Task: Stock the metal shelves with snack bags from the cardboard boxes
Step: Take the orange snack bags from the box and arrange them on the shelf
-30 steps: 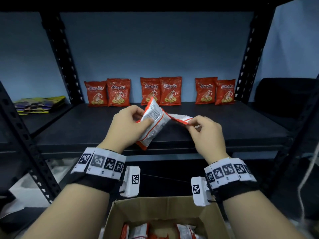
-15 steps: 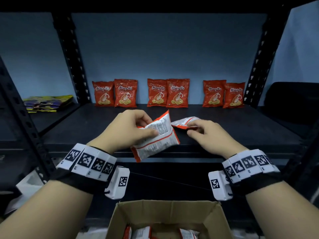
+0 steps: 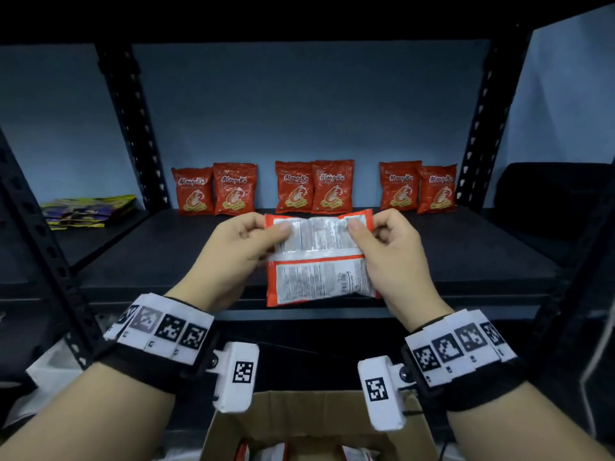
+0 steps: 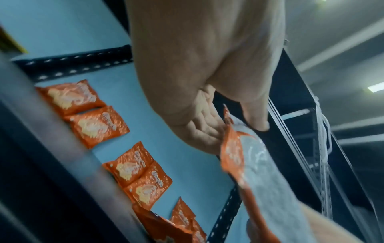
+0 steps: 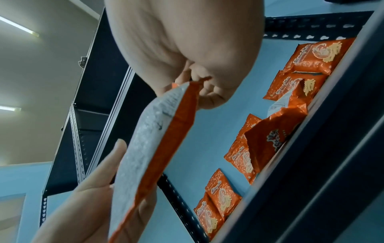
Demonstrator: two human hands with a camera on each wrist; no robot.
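Observation:
Two red-and-white snack bags are held together above the front of the black metal shelf, printed backs toward me; the upper bag overlaps the lower bag. My left hand pinches their top left corner and my right hand pinches the top right. The wrist views show each hand gripping a bag edge. Several red bags stand in pairs along the shelf's back. The open cardboard box sits below my wrists with more bags inside.
Black perforated uprights frame the bay. A flat stack of yellow and purple packets lies on the neighbouring shelf to the left. A dark bulky object sits at the right. The shelf in front of the standing row is bare.
Each hand held a separate bag a second ago. The two bags have come together, turned flat with backs toward me, and both hands now pinch the top corners, raised slightly.

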